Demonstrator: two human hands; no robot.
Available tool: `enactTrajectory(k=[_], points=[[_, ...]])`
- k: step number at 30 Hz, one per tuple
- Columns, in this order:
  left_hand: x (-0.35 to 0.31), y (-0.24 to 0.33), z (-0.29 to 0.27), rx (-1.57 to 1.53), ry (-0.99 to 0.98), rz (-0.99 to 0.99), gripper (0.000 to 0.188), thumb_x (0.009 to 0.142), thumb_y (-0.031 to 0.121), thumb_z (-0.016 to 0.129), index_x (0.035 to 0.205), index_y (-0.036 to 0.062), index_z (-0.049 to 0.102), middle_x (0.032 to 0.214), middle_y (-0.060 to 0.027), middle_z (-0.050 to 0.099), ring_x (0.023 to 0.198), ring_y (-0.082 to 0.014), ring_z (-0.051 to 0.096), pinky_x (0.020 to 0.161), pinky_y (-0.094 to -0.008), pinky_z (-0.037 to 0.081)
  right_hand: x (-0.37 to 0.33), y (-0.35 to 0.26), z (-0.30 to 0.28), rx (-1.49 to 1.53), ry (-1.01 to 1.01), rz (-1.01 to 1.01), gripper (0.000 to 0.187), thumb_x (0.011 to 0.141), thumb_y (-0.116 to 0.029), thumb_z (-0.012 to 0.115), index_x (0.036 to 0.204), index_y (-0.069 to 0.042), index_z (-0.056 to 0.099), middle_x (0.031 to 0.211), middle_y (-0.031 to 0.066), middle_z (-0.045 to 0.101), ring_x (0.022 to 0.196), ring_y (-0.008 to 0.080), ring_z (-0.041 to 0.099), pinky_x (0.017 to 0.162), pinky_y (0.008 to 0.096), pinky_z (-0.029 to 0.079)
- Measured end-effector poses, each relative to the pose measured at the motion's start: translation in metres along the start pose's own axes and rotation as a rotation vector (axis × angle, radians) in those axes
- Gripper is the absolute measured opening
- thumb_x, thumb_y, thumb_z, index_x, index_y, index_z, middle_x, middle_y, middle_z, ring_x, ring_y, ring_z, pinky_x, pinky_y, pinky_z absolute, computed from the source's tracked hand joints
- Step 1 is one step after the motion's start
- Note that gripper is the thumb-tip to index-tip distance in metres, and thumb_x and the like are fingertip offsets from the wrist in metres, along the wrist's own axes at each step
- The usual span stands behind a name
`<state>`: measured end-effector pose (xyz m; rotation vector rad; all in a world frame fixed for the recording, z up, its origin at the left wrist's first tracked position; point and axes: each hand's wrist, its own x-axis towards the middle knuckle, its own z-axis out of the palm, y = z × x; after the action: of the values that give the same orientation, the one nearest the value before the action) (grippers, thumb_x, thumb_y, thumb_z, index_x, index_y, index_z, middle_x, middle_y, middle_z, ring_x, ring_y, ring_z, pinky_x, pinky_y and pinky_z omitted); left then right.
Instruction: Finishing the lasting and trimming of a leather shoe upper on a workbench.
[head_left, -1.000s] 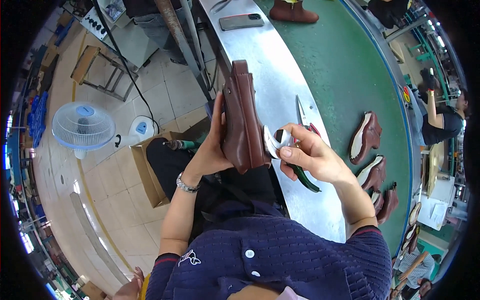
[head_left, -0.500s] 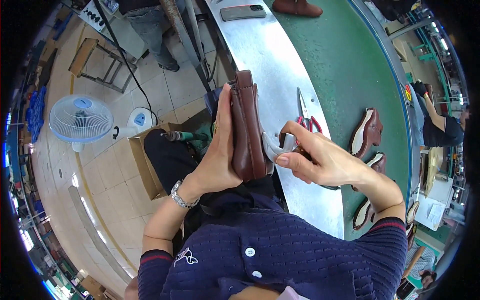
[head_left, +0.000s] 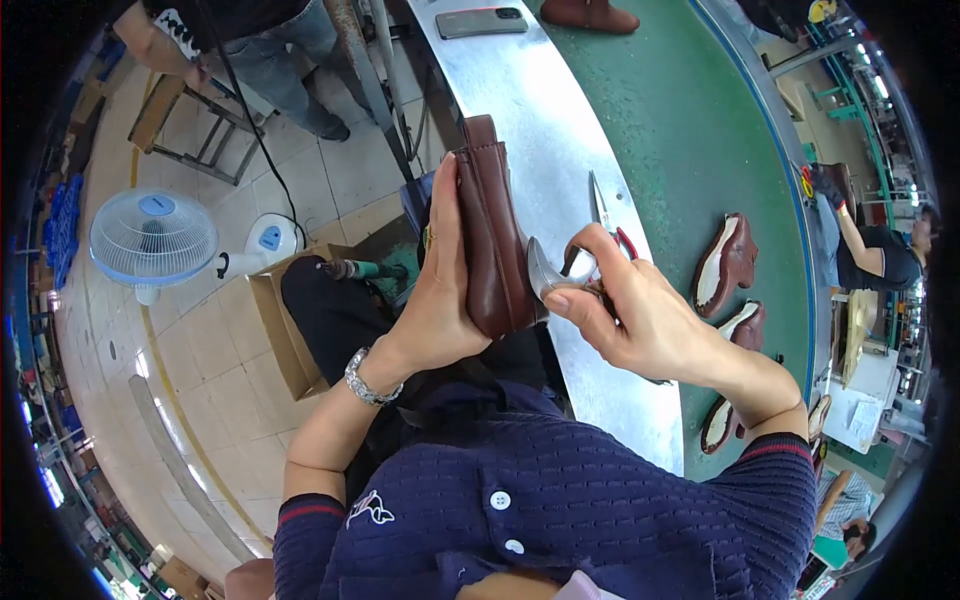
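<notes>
A dark brown leather boot (head_left: 488, 245) with a loop tab at its far end is held up over my lap, beside the bench. My left hand (head_left: 432, 300) grips it from the left, the palm along its side and the fingers partly hidden behind it. My right hand (head_left: 650, 318) is closed around a pair of lasting pincers (head_left: 541, 270). Their curved silver jaws touch the boot's right edge near its lower end; what they bite on is hidden. Scissors (head_left: 599, 198) with red handles lie on the metal bench just beyond my right hand, which partly covers them.
A phone (head_left: 481, 22) lies at the metal bench's (head_left: 540, 110) far end. Several brown shoes with pale undersides, one here (head_left: 727, 265), and a boot (head_left: 590, 14) rest on the green surface. Leftward are a fan (head_left: 154, 240), a cardboard box (head_left: 285, 345), a stool (head_left: 160, 115) and a standing person (head_left: 290, 60).
The boot has tilted, its tab end shifting slightly left and away from me. The pincers stay at its right edge. At the upper left, a person's arm has come into view.
</notes>
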<state>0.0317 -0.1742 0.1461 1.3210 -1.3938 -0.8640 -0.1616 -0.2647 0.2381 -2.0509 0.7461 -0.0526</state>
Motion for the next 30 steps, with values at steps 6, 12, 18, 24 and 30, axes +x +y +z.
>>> enactTrajectory(k=[6,12,18,24,30], points=[[-0.002,-0.008,-0.022,0.092,-0.059,0.078,0.145,0.058,0.015,0.089,0.150,0.0160,-0.024,0.159,-0.0175,0.005,0.143,-0.0312,0.026,0.113,-0.0441,0.033,0.020,-0.006,-0.002,0.508,-0.213,0.224,0.038,0.098,-0.029,0.057,0.113,0.002,0.041,0.060,0.0053,0.055,0.047,0.0169,0.055,0.043,0.0311,0.039],[-0.008,-0.010,-0.022,0.069,-0.062,0.090,0.144,0.059,0.013,0.087,0.149,0.0183,-0.025,0.158,-0.0180,0.009,0.143,-0.0317,0.027,0.113,-0.0448,0.033,0.030,-0.007,-0.010,0.532,-0.410,0.186,0.036,0.100,-0.031,0.055,0.117,-0.001,0.045,0.070,-0.0006,0.054,0.051,0.0078,0.052,0.046,0.0228,0.040],[-0.009,-0.012,-0.017,-0.005,-0.068,0.047,0.139,0.060,0.018,0.087,0.151,0.0083,-0.017,0.160,-0.0195,-0.003,0.148,-0.0347,0.007,0.118,-0.0426,0.018,0.041,-0.026,-0.034,-0.085,-0.378,0.107,0.047,0.095,-0.032,0.060,0.119,0.005,0.044,0.054,0.0183,0.056,0.047,0.0301,0.059,0.049,0.0390,0.045],[0.003,-0.017,-0.029,-0.133,-0.033,0.077,0.140,0.060,0.020,0.089,0.152,0.0104,-0.017,0.159,-0.0187,0.005,0.148,-0.0314,0.010,0.117,-0.0427,0.022,0.048,-0.006,-0.016,0.382,-0.294,0.120,0.038,0.097,-0.032,0.059,0.113,0.001,0.047,0.060,0.0056,0.056,0.047,0.0141,0.055,0.047,0.0302,0.043],[0.007,-0.017,-0.043,0.002,-0.047,0.156,0.141,0.062,0.023,0.089,0.152,0.0123,-0.019,0.160,-0.0158,-0.002,0.148,-0.0287,0.013,0.116,-0.0441,0.026,0.062,0.093,0.030,0.397,0.065,0.283,0.032,0.098,-0.027,0.057,0.118,-0.005,0.046,0.066,0.0042,0.060,0.053,0.0101,0.056,0.048,0.0263,0.042]])
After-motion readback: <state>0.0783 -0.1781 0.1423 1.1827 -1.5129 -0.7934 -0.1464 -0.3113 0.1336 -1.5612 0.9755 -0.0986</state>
